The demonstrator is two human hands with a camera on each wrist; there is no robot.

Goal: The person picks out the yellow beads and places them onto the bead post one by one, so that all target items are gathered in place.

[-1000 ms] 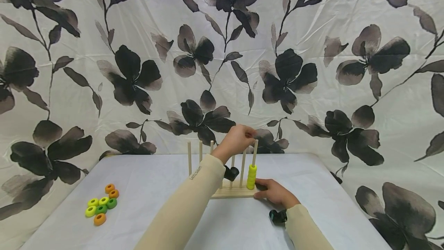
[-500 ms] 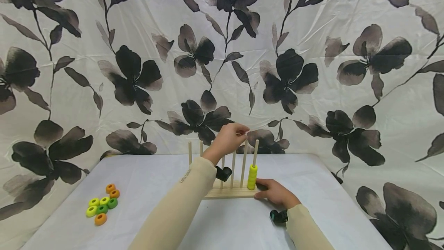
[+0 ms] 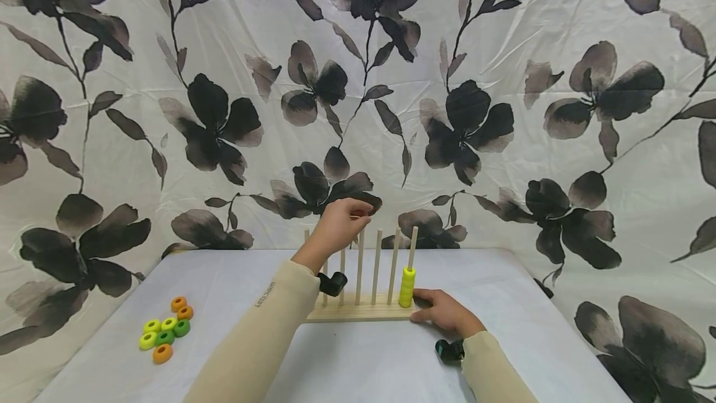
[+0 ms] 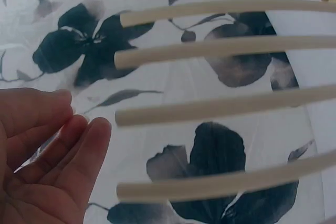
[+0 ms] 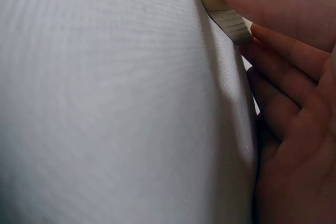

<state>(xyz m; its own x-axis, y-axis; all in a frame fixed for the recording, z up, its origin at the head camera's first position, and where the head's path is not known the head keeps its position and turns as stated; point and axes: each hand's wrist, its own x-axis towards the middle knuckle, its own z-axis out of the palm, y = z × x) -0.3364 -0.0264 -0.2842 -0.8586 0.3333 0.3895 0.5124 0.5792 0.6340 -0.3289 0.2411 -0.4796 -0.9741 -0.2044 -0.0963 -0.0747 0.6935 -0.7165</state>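
Observation:
A wooden peg stand [image 3: 366, 313] with a row of upright pegs stands on the table. Several yellow rings [image 3: 407, 288] are stacked on its rightmost peg; the other pegs that show carry no rings. My left hand [image 3: 338, 226] is raised at the peg tops toward the left. In the left wrist view, the left hand [image 4: 52, 150] has loosely bent fingers with nothing between them, close to the peg tips but apart. At the stand's right end, my right hand [image 3: 444, 311] grips the base between thumb and fingers, also visible in the right wrist view at the wooden end [image 5: 226, 22].
Loose rings lie on the white table [image 3: 224, 328] at the left: orange rings [image 3: 163, 354], yellow rings [image 3: 148, 341] and green rings [image 3: 165, 338]. A floral cloth [image 3: 358, 111] hangs behind the table. Each wrist wears a small black camera [image 3: 333, 283].
My left hand has moved left along the peg tops, from the rightmost peg toward the left part of the row. The right hand keeps its grip on the base; the rings stay put.

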